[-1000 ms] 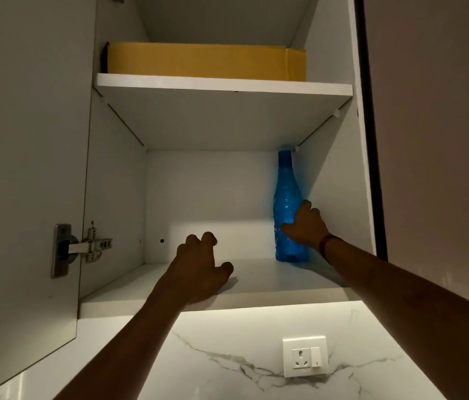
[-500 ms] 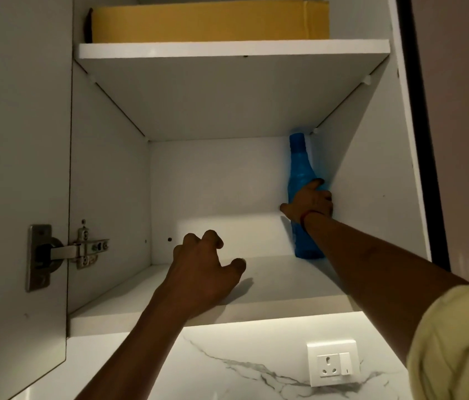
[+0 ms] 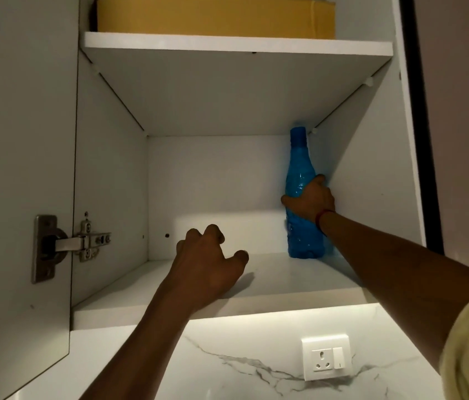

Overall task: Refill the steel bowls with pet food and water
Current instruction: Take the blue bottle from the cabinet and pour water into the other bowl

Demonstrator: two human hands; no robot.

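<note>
The blue bottle (image 3: 302, 241) stands upright in the far right corner of the cabinet's lower shelf (image 3: 270, 284), its base on the board and its side close against the right wall. The right hand (image 3: 311, 202) is wrapped round its waist, fingers and thumb curled tight about the plastic. That is a sensible place to take it, I'd say, since the body narrows there and the neck above would give less control. This looks like fetching the water for the bowls, and the bottle is not yet lifted.

The left hand (image 3: 207, 264) rests on the shelf nearer the front and well apart from the bottle. Its fingers are loosely bent and hold nothing. It seems placed there to steady the person during the reach upward.

Counting: one bottle, two hands, two shelf boards. On the upper shelf (image 3: 236, 43) lies one yellow box (image 3: 213, 17). The cabinet door (image 3: 17, 140) hangs open at the left on the one hinge (image 3: 83, 243) in view. Below, the marble wall (image 3: 242, 370) carries one socket plate (image 3: 325, 357). No steel bowl and no pet food is in sight.
</note>
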